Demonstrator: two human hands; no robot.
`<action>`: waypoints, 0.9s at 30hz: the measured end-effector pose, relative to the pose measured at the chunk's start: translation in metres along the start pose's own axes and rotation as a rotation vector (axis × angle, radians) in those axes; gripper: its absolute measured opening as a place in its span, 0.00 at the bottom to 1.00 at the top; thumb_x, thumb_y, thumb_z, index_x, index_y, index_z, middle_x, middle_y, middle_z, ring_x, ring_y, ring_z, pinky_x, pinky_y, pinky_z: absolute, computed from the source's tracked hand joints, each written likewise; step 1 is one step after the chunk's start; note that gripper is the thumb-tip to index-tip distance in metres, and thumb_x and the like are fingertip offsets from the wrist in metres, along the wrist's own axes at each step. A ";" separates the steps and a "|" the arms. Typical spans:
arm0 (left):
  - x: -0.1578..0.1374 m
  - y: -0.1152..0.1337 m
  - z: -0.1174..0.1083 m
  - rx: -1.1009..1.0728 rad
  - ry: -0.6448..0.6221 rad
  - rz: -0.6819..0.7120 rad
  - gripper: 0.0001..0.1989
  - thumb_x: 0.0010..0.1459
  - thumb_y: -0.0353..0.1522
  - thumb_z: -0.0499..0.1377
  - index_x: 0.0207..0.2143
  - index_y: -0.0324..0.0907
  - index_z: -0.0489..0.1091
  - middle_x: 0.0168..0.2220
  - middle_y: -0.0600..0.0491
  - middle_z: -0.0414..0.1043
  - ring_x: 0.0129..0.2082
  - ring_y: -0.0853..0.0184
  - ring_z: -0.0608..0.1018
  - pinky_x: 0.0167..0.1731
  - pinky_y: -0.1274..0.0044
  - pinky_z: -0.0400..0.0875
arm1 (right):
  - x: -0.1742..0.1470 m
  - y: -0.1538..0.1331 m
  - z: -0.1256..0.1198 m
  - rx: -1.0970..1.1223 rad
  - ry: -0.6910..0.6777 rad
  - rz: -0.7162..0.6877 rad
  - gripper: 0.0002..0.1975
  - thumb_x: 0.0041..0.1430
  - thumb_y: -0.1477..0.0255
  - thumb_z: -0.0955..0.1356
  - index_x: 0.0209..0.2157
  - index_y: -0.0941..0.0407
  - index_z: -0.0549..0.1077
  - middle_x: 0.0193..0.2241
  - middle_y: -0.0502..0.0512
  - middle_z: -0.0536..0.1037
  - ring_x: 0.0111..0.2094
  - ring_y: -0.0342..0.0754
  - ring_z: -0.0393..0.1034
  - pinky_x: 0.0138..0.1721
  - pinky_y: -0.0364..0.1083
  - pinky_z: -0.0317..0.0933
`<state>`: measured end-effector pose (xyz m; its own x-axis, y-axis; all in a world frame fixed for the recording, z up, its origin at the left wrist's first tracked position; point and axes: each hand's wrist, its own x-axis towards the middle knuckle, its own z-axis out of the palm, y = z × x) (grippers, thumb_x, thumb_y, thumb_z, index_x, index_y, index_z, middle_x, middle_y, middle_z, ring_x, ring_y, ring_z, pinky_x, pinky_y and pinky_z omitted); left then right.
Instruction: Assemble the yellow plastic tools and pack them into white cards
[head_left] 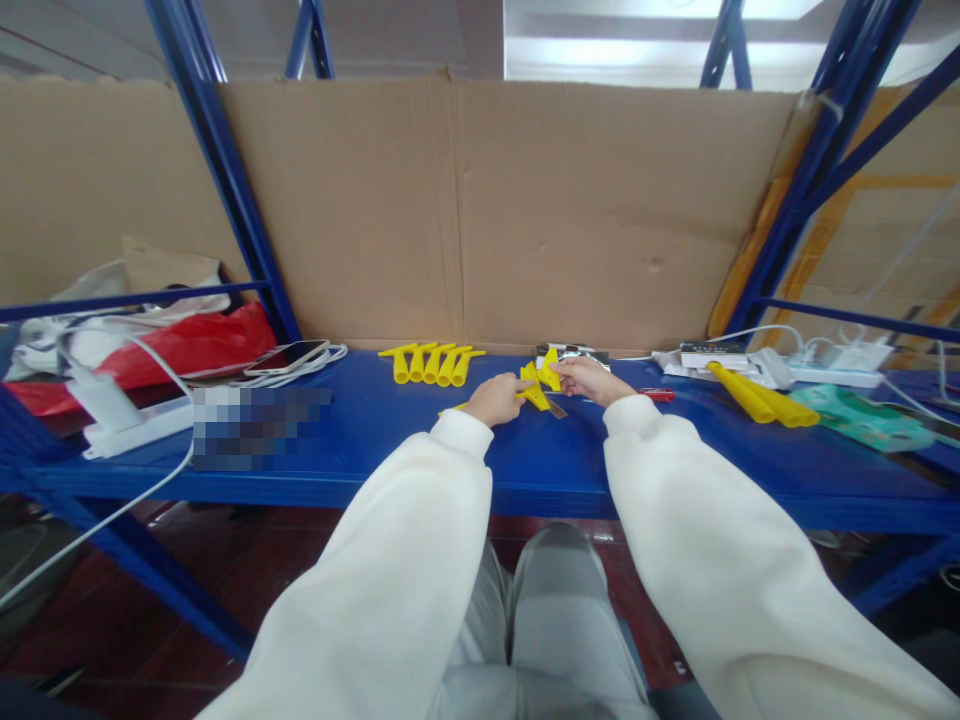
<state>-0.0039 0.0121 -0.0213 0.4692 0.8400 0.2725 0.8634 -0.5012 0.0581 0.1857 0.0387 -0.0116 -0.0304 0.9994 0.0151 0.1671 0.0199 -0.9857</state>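
Note:
My left hand (pixel 496 398) is closed, its fingertips at a small flat yellow plastic piece (pixel 535 392) above the blue shelf. In a pinch, my right hand (pixel 589 378) holds another yellow plastic piece (pixel 550 372) with a fin-like shape. The two pieces are close together, and I cannot tell whether they are joined. Just below them lies a small brownish flat item (pixel 557 408). Part of a yellow piece (pixel 448 409) pokes out beside my left wrist. A row of several yellow tubes with crossbars (pixel 433 366) stands behind and left of my hands.
Right of my hands lie a red pen-like object (pixel 657 395), yellow cone-shaped tubes (pixel 761 400) and a green plastic packet (pixel 862 418). Leftward are a phone (pixel 287 357) with a cable and a white power strip (pixel 139 428). A cardboard panel (pixel 525 210) backs the blue shelf (pixel 420 455).

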 end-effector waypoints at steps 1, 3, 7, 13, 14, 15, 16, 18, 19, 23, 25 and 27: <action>0.000 0.000 -0.001 0.005 -0.010 -0.011 0.23 0.65 0.32 0.55 0.62 0.52 0.69 0.55 0.48 0.74 0.55 0.58 0.76 0.54 0.73 0.70 | 0.000 0.000 0.000 -0.013 0.004 0.005 0.11 0.59 0.76 0.72 0.24 0.57 0.69 0.15 0.47 0.69 0.17 0.38 0.62 0.19 0.37 0.58; -0.001 0.001 -0.003 0.021 -0.035 -0.036 0.23 0.64 0.32 0.55 0.61 0.51 0.70 0.55 0.48 0.75 0.55 0.58 0.76 0.53 0.74 0.70 | -0.001 0.000 0.000 -0.036 0.011 0.019 0.11 0.57 0.79 0.71 0.24 0.57 0.69 0.16 0.48 0.71 0.18 0.39 0.64 0.21 0.37 0.60; -0.003 0.000 -0.006 0.045 -0.062 -0.061 0.23 0.63 0.30 0.55 0.59 0.52 0.72 0.54 0.50 0.76 0.54 0.59 0.77 0.52 0.75 0.71 | -0.002 0.000 -0.001 -0.053 0.072 0.030 0.09 0.54 0.84 0.70 0.27 0.57 0.69 0.19 0.48 0.74 0.21 0.41 0.69 0.25 0.40 0.66; -0.005 0.000 -0.007 0.040 -0.059 -0.077 0.25 0.61 0.29 0.56 0.59 0.53 0.72 0.55 0.51 0.76 0.54 0.60 0.77 0.52 0.76 0.71 | -0.002 0.002 0.000 -0.198 0.053 0.036 0.06 0.53 0.82 0.68 0.29 0.56 0.72 0.22 0.49 0.75 0.22 0.42 0.69 0.24 0.40 0.65; -0.006 0.000 -0.008 0.037 -0.062 -0.077 0.25 0.60 0.29 0.56 0.59 0.53 0.73 0.55 0.52 0.76 0.54 0.60 0.77 0.52 0.76 0.71 | -0.001 0.003 0.001 -0.263 0.071 0.024 0.06 0.53 0.81 0.68 0.28 0.56 0.72 0.20 0.49 0.74 0.20 0.42 0.67 0.23 0.40 0.62; -0.006 0.001 -0.008 0.032 -0.066 -0.077 0.25 0.60 0.29 0.56 0.58 0.53 0.73 0.55 0.52 0.76 0.54 0.60 0.77 0.52 0.77 0.71 | 0.000 0.004 0.002 -0.339 0.091 0.009 0.06 0.54 0.81 0.68 0.26 0.56 0.72 0.18 0.48 0.72 0.19 0.41 0.65 0.21 0.40 0.59; -0.006 0.001 -0.009 0.025 -0.071 -0.076 0.25 0.60 0.29 0.56 0.58 0.53 0.74 0.55 0.52 0.76 0.54 0.60 0.77 0.52 0.76 0.71 | 0.001 0.005 0.002 -0.418 0.108 -0.005 0.07 0.54 0.80 0.68 0.24 0.57 0.71 0.16 0.48 0.70 0.18 0.40 0.62 0.20 0.39 0.56; -0.007 0.001 -0.009 0.014 -0.075 -0.072 0.24 0.59 0.28 0.57 0.57 0.53 0.75 0.53 0.52 0.77 0.54 0.59 0.77 0.52 0.76 0.71 | 0.005 0.008 0.001 -0.556 0.109 -0.035 0.10 0.53 0.79 0.69 0.21 0.57 0.69 0.13 0.47 0.67 0.17 0.40 0.60 0.19 0.40 0.52; -0.007 0.001 -0.009 0.010 -0.074 -0.069 0.24 0.59 0.28 0.57 0.56 0.53 0.76 0.52 0.52 0.78 0.53 0.59 0.78 0.52 0.76 0.71 | 0.006 0.010 0.000 -0.605 0.095 -0.049 0.11 0.52 0.79 0.69 0.19 0.57 0.69 0.12 0.47 0.67 0.17 0.40 0.59 0.18 0.40 0.51; -0.005 -0.001 -0.006 0.004 -0.055 -0.053 0.23 0.57 0.27 0.58 0.53 0.54 0.78 0.49 0.54 0.79 0.51 0.61 0.78 0.51 0.78 0.71 | 0.011 0.015 -0.005 -0.722 -0.029 -0.146 0.13 0.49 0.72 0.74 0.16 0.56 0.70 0.10 0.45 0.65 0.17 0.40 0.59 0.18 0.40 0.49; -0.005 -0.002 -0.005 0.002 -0.055 -0.044 0.22 0.57 0.28 0.58 0.52 0.54 0.78 0.48 0.54 0.80 0.50 0.61 0.79 0.51 0.78 0.71 | 0.010 0.015 -0.007 -0.776 -0.071 -0.179 0.14 0.47 0.69 0.76 0.16 0.56 0.71 0.10 0.45 0.65 0.16 0.39 0.59 0.18 0.40 0.49; -0.004 -0.003 -0.004 0.002 -0.062 -0.033 0.21 0.58 0.30 0.58 0.51 0.54 0.79 0.48 0.54 0.79 0.50 0.61 0.79 0.50 0.78 0.71 | 0.007 0.014 -0.006 -0.821 -0.072 -0.175 0.15 0.45 0.67 0.77 0.16 0.57 0.72 0.11 0.46 0.66 0.16 0.40 0.59 0.18 0.40 0.50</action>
<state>-0.0094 0.0097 -0.0188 0.4506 0.8675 0.2107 0.8792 -0.4721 0.0639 0.1938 0.0466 -0.0243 -0.1801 0.9765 0.1181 0.8168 0.2154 -0.5353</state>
